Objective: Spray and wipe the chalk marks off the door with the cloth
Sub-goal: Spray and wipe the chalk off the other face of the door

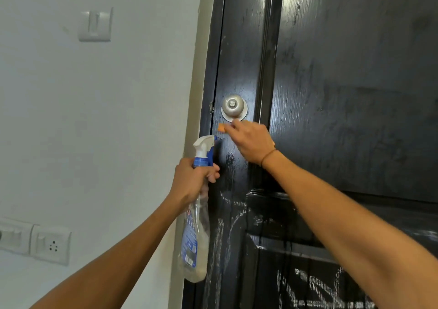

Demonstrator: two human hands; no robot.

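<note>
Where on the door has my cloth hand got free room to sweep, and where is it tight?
Free: the broad upper panel, right of the knob and above the right forearm. Tight: the stile under the knob, where the right hand presses the orange cloth, with the spray bottle in the left hand beside it.

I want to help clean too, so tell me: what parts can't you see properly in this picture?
- Orange cloth, head view: mostly hidden under the right hand; only a corner shows.
- Chalk marks: cut off by the bottom edge and crossed by the right arm.
- Spray bottle label: print too small and blurred to read.
- Left hand fingers: wrapped round the bottle neck, so the trigger is hidden.
</note>
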